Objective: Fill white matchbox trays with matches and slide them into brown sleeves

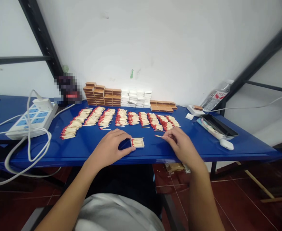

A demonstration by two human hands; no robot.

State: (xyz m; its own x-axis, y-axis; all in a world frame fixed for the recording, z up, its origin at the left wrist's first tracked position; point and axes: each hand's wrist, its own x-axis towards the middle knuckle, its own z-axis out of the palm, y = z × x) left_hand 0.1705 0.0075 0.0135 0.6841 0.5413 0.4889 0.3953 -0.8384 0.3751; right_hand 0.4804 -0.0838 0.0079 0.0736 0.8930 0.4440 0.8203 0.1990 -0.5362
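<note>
A small white matchbox tray [144, 143] lies on the blue table, with several red-tipped matches [137, 142] in it. My left hand [114, 144] grips the tray's left end between thumb and fingers. To the right of the tray, my right hand [178, 142] pinches a match [158, 136] by its pale end, its red head pointing left. Behind both hands lie rows of loose matches [121, 117], spread in slanting heaps across the table.
Stacked brown matchbox sleeves [102, 96] and white trays [136, 98] stand along the wall. At left sits a power strip [35, 118] with looping white cables. On the right are a plastic bottle [216, 96], a black open case [219, 124] and a white earbud case [226, 144].
</note>
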